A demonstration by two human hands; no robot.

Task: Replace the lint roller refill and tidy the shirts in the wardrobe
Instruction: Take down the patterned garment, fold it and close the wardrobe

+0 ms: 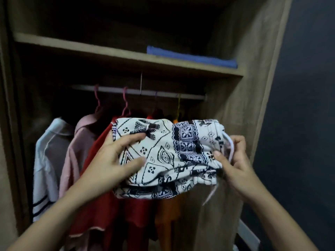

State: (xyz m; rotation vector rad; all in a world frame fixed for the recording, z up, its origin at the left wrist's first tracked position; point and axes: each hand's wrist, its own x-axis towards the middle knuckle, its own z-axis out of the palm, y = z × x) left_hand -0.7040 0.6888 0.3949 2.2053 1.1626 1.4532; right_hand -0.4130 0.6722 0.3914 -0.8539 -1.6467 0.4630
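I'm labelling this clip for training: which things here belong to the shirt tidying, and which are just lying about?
Job: folded patterned garment, gripped by left hand and right hand; hanging shirts; wardrobe rail.
Just there: folded blue cloth on the shelf; dark wall.

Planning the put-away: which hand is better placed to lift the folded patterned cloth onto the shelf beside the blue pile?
Probably the left hand: it grips the patterned cloth broadly, below the bare stretch of shelf. The right hand only pinches an edge, below the blue pile.
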